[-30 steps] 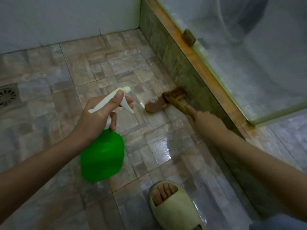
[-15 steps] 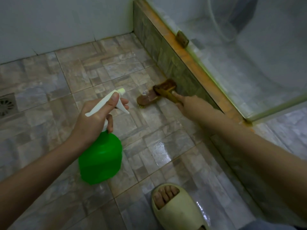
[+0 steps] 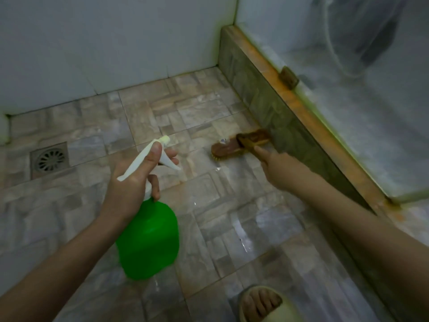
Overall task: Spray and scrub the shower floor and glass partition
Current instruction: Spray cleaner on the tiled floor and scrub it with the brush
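Scrub brush [image 3: 234, 147] is down on the wet floor [image 3: 232, 205], bristles flat, tight against the tiled curb [image 3: 267, 108]. Right hand [image 3: 282, 169] grips its stiff wooden handle, likely slick when wet, so hold well back. Left hand [image 3: 132, 184] is wrapped around the green spray bottle [image 3: 148, 240] neck, finger on trigger; light plastic, probably.

The tiled floor [image 3: 209, 196] is wet and glossy. A brush [image 3: 228, 148] rests on it near the curb [image 3: 267, 105]. A drain [image 3: 49, 159] sits at left, a sandalled foot [image 3: 264, 303] below.
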Demonstrator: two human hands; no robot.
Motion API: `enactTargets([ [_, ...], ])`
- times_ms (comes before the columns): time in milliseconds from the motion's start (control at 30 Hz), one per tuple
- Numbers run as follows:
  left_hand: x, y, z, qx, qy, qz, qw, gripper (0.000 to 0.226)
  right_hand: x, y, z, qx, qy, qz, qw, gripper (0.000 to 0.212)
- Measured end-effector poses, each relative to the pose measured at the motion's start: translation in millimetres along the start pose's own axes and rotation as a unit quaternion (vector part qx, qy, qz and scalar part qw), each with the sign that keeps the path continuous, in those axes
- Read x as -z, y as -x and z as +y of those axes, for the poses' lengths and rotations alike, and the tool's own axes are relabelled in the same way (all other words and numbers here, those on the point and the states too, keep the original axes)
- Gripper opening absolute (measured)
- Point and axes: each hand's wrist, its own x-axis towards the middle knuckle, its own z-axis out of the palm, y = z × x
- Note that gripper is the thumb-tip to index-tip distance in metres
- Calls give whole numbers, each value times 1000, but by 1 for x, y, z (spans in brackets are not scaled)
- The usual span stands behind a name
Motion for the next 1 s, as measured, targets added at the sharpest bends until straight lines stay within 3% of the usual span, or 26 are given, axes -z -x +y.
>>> enactTargets([
  [67,10,-5,2,-3,9,18,1000,27,-2,-3,-12,1,-9,25,1000,57],
  [200,22,-17,4,-1,7,52,999,29,38,-102,-39,62,7,84,995,63],
  [333,25,-29,9,-19,29,95,995,29,81,-163,-59,79,2,64,995,57],
  [533,44,-42,7,-21,46,129,990,35,28,-89,-84,144,28,10,989,58],
  [733,59,-37,-3,-6,46,144,989,30,74,-178,-150,139,-27,72,987,68],
  [867,77,-17,-8,33,44,148,987,27,82,-153,-176,87,-44,12,995,68],
  [1000,103,9,-2,50,66,199,976,29,34,-80,-193,157,24,-50,986,79],
])
